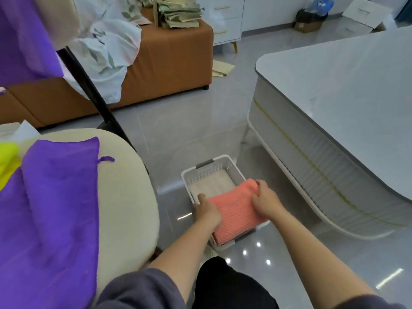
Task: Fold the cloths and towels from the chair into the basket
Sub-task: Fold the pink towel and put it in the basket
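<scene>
Partly done, going by the look of things. Down at a white basket (205, 162) on the floor (178, 134), with a pale folded cloth (211, 186) already lying flat in the bottom, showing at the far end of the basket. Now putting in a pink towel (236, 210), folded up thick, over the near end of the basket and on top of that pale cloth. Not let go of yet. Holding it with the left hand (206, 208), fingers bent down round the edge by the basket's left wall. Holding it too with the right hand (265, 200), fingers curled over the corner by the basket's far right side. Not quite sunk in: tipped up a little, with the right edge up on the basket's right rim. Folded close to a square, so hard to pick a long side; maybe a bit longer across the basket than along it. Thick stacked edge facing the near end of the basket, toward the person. Basket itself long from far to near. Plenty left to do, judging by the chair (124, 186) left of the basket: a big purple cloth (55, 208) spread out and not folded, and a bit of yellow cloth (7, 157) past it, further from the basket. More purple cloth (24, 41) hanging up high, far left of the basket. Next, most likely, pushing the pink towel down flat and letting go.
</scene>
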